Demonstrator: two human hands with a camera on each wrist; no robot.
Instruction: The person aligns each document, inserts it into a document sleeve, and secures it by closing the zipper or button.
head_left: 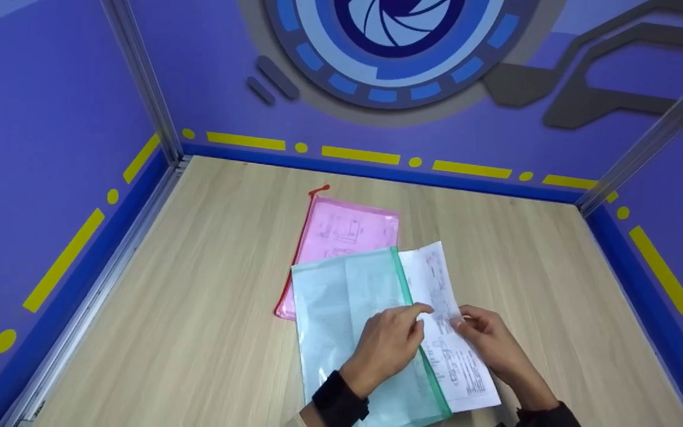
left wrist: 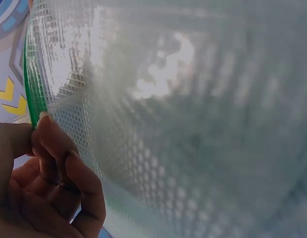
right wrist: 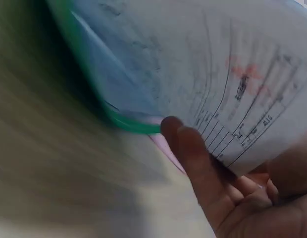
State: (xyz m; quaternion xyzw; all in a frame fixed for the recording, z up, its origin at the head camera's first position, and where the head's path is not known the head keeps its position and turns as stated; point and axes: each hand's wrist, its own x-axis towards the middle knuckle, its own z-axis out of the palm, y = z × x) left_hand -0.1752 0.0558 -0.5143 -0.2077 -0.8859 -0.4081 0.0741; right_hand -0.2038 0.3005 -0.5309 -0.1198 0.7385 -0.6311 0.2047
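Observation:
A clear mesh zip pouch (head_left: 329,308) with a green zip edge (head_left: 404,279) lies across the middle of the table. Printed papers (head_left: 445,350) stick out of its green-edged opening on the right, partly inside. My left hand (head_left: 386,344) is over the pouch and pinches its green edge, as the left wrist view shows at the thumb and fingertips (left wrist: 52,131). My right hand (head_left: 490,341) pinches the outer edge of the papers between thumb and fingers. In the right wrist view the papers (right wrist: 193,64) bend above the right hand (right wrist: 242,198).
A pink pouch (head_left: 359,222) with a red zip (head_left: 301,243) and printed sheets inside lies partly under the green-edged pouch. The wooden table (head_left: 217,249) is bounded by blue-purple panels (head_left: 199,71) at the back and sides, with metal posts at the back corners.

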